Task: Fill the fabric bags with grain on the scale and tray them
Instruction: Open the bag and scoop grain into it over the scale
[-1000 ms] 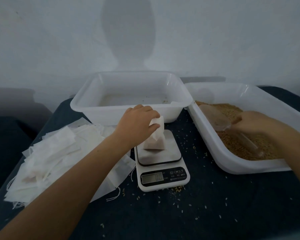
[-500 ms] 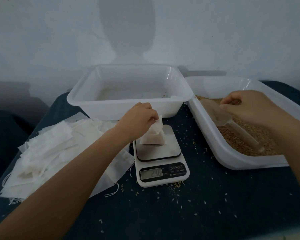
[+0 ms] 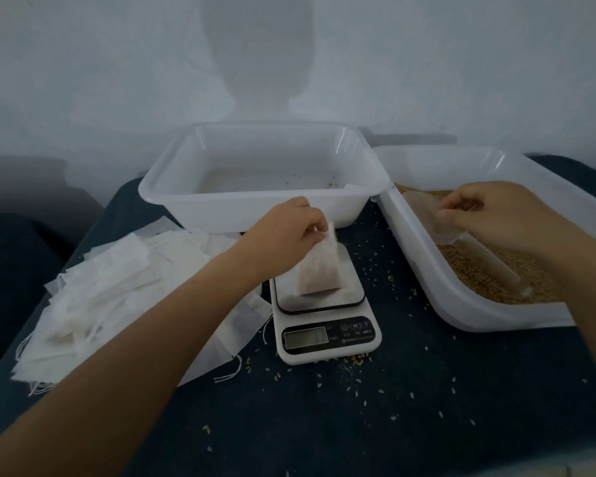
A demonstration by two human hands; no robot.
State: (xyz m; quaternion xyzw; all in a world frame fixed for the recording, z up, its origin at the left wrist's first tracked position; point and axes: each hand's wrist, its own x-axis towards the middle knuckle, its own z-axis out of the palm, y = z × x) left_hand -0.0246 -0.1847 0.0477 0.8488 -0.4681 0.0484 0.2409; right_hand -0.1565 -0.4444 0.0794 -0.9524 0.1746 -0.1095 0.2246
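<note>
A small white fabric bag [image 3: 319, 270] with grain inside stands on the platform of a white digital scale [image 3: 327, 325] at the table's middle. My left hand [image 3: 289, 235] pinches the bag's top edge and holds it upright. My right hand [image 3: 492, 215] hovers over the grain tub [image 3: 461, 301] on the right, fingers curled above a clear plastic scoop [image 3: 468, 246] that lies on the brown grain [image 3: 489, 270]. Whether the fingers grip the scoop is unclear. A translucent white tray [image 3: 248, 208] sits behind the scale with only a few grains in it.
A loose pile of flat white fabric bags [image 3: 117, 294] with drawstrings covers the left of the dark blue table [image 3: 393, 407]. Spilled grains lie scattered around the scale. A pale wall rises close behind the tubs.
My right hand has risen from the grain and drawn toward the scoop's bowl end. My left hand has kept its pinch on the bag, which now stands taller on the scale.
</note>
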